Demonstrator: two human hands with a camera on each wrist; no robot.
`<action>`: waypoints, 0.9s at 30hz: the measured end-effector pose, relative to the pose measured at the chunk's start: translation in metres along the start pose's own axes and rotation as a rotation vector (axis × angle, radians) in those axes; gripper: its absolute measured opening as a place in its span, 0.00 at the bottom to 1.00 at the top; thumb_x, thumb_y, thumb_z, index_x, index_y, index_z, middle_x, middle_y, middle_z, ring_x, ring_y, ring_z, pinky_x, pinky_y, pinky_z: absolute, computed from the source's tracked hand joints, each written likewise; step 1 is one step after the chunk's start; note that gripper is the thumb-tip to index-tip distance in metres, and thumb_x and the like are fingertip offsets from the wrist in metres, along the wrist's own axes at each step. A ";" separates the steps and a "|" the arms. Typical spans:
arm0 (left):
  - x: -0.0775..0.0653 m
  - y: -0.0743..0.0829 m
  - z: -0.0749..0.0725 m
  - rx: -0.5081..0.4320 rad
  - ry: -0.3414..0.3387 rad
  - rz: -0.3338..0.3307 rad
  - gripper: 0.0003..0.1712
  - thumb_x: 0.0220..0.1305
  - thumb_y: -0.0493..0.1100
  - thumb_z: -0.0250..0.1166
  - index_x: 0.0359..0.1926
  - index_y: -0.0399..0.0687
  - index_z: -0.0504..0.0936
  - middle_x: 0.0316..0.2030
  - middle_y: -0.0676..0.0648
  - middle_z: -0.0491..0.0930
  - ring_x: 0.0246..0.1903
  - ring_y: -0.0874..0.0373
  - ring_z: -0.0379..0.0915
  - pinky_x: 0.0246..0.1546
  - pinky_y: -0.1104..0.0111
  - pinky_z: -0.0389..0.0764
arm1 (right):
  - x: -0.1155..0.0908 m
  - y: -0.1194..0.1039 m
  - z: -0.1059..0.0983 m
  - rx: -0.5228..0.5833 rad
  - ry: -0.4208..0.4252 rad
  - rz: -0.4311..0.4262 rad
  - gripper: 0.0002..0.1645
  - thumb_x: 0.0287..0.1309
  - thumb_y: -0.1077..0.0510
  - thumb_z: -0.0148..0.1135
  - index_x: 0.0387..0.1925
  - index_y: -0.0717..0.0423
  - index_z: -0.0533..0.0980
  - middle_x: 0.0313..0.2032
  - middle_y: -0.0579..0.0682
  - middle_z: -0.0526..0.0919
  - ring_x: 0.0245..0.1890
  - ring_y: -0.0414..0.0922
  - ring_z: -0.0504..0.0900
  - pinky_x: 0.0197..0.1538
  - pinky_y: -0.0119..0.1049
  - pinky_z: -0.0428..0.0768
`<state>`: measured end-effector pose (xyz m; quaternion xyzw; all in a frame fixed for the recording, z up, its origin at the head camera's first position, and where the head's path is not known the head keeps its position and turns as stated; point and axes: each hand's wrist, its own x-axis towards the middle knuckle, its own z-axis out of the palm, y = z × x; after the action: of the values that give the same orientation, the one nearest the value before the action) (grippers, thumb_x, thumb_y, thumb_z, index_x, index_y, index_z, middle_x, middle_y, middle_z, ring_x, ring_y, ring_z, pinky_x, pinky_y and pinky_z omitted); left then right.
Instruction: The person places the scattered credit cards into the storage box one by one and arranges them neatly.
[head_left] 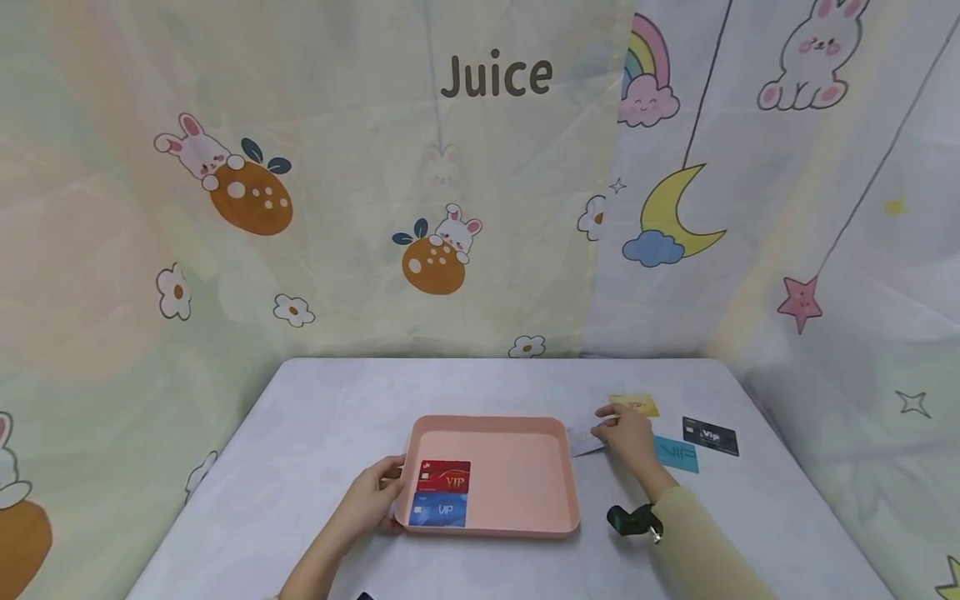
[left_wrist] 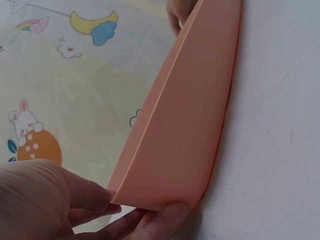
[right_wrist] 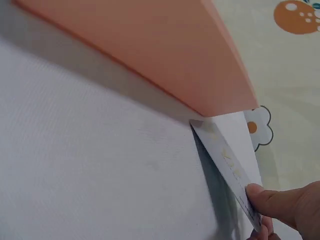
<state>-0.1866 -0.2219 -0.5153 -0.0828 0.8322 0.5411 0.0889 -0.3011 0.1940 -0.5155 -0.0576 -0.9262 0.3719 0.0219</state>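
A pink tray (head_left: 517, 475) lies on the table, with a red VIP card (head_left: 442, 477) and a blue VIP card (head_left: 439, 510) at its left end, the red one behind the blue. My left hand (head_left: 372, 493) grips the tray's left edge, thumb and fingers around the rim in the left wrist view. Just off the tray's right side, my right hand (head_left: 628, 435) pinches a pale silvery card (right_wrist: 226, 162) by one end. That card is tilted, its far edge close to the tray's corner in the right wrist view.
Right of the tray, a yellow card (head_left: 636, 404), a light-blue VIP card (head_left: 677, 454) and a black Vip card (head_left: 710, 436) lie on the white table (head_left: 330, 400). A dark strap-like device (head_left: 632, 520) is by the right wrist. Printed curtains hang behind the table.
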 end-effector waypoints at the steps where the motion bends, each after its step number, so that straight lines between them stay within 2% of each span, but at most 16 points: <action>1: 0.000 0.000 0.000 0.000 0.000 0.004 0.26 0.74 0.36 0.59 0.71 0.43 0.72 0.60 0.35 0.77 0.50 0.47 0.80 0.25 0.57 0.90 | 0.000 0.002 -0.001 0.017 0.005 0.004 0.19 0.60 0.60 0.71 0.51 0.64 0.82 0.44 0.63 0.87 0.44 0.56 0.84 0.45 0.48 0.83; 5: 0.000 0.001 -0.001 0.013 0.009 0.010 0.27 0.74 0.37 0.59 0.71 0.42 0.72 0.60 0.34 0.77 0.50 0.47 0.80 0.25 0.58 0.90 | -0.002 0.006 -0.005 0.081 0.013 0.039 0.16 0.65 0.59 0.67 0.51 0.64 0.83 0.49 0.65 0.86 0.48 0.59 0.84 0.48 0.50 0.83; 9: -0.001 0.000 0.000 0.020 0.017 -0.004 0.27 0.74 0.37 0.59 0.71 0.42 0.72 0.60 0.35 0.77 0.50 0.47 0.80 0.24 0.58 0.90 | -0.004 0.009 -0.008 0.141 0.016 0.092 0.17 0.68 0.59 0.64 0.54 0.64 0.82 0.53 0.66 0.84 0.47 0.57 0.84 0.41 0.39 0.83; 12: -0.001 0.000 0.000 0.018 0.013 -0.005 0.27 0.74 0.37 0.60 0.71 0.43 0.72 0.60 0.35 0.77 0.50 0.47 0.80 0.25 0.58 0.90 | -0.005 0.012 -0.009 0.190 0.018 0.134 0.17 0.68 0.60 0.63 0.55 0.63 0.82 0.51 0.65 0.84 0.39 0.49 0.83 0.34 0.30 0.80; 16: -0.002 0.000 0.000 0.011 0.008 0.008 0.27 0.74 0.38 0.60 0.71 0.43 0.72 0.60 0.36 0.77 0.51 0.46 0.80 0.26 0.58 0.90 | -0.004 0.017 -0.010 0.272 0.019 0.179 0.18 0.68 0.61 0.64 0.56 0.64 0.82 0.48 0.63 0.84 0.30 0.41 0.80 0.31 0.28 0.78; 22: -0.004 -0.001 0.001 0.010 0.013 0.009 0.27 0.74 0.38 0.61 0.71 0.43 0.72 0.59 0.36 0.77 0.50 0.47 0.80 0.25 0.58 0.90 | -0.002 0.020 -0.010 0.357 0.032 0.213 0.19 0.67 0.63 0.64 0.57 0.67 0.80 0.44 0.61 0.84 0.28 0.39 0.79 0.29 0.27 0.80; 27: -0.004 0.001 0.001 0.017 0.006 0.013 0.28 0.74 0.39 0.60 0.72 0.42 0.71 0.59 0.36 0.78 0.50 0.48 0.80 0.26 0.59 0.90 | -0.002 0.022 -0.011 0.374 0.072 0.211 0.20 0.67 0.63 0.64 0.57 0.67 0.80 0.43 0.61 0.86 0.27 0.36 0.80 0.28 0.24 0.81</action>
<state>-0.1827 -0.2207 -0.5141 -0.0784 0.8375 0.5342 0.0837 -0.2960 0.2170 -0.5221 -0.1623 -0.8284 0.5354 0.0262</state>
